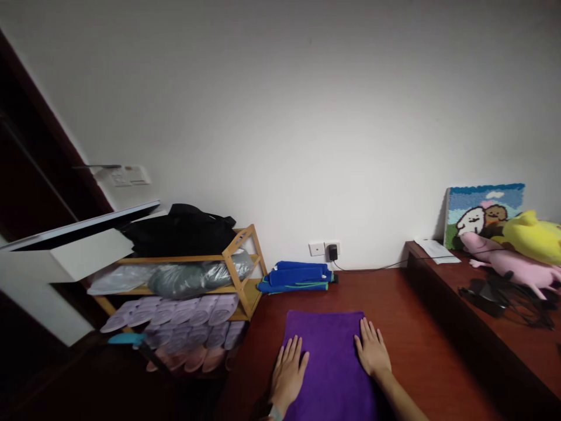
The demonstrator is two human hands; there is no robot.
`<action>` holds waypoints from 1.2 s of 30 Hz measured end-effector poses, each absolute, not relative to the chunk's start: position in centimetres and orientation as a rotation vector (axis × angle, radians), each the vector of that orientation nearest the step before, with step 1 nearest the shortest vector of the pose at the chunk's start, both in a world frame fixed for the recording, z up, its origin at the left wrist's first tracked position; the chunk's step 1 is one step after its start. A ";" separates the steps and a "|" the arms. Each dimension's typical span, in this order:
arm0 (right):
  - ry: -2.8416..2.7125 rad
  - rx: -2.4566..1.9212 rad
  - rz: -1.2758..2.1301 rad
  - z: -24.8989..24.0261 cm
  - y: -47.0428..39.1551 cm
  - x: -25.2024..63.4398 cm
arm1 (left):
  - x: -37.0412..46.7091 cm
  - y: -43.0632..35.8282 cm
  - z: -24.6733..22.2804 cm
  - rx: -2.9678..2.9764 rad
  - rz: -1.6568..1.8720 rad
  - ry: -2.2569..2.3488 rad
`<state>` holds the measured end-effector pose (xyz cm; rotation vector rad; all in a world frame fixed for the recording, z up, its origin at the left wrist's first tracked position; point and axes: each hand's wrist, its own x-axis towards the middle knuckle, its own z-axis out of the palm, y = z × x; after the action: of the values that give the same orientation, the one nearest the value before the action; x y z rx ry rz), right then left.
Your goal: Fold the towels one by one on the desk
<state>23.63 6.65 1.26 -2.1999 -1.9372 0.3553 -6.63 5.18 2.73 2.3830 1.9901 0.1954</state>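
A purple cloth lies spread flat on the reddish-brown wooden table. On its left edge rests my left hand, palm down with the fingers stretched out. My right hand lies flat across the cloth's right edge, fingers extended and partly on the wood. Neither hand grips anything. The cloth's near end runs out of the bottom of the view. Beyond the cloth, against the wall, sits a stack of folded blue cloths, some with green edging.
Left of the table stands a wooden rack with a black bag, plastic-wrapped bundles and several slippers. A black plug is in the wall socket. On the raised right surface are a pink plush toy, a yellow one and a picture.
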 end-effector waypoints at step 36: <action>-1.935 -2.249 0.316 1.8 10.2 22.7 | -5.4 11.4 1.5 2.355 0.338 2.090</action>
<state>22.72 10.18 1.84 -2.2489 -1.9349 0.3163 -5.40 11.39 1.51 2.3553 2.0902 0.3378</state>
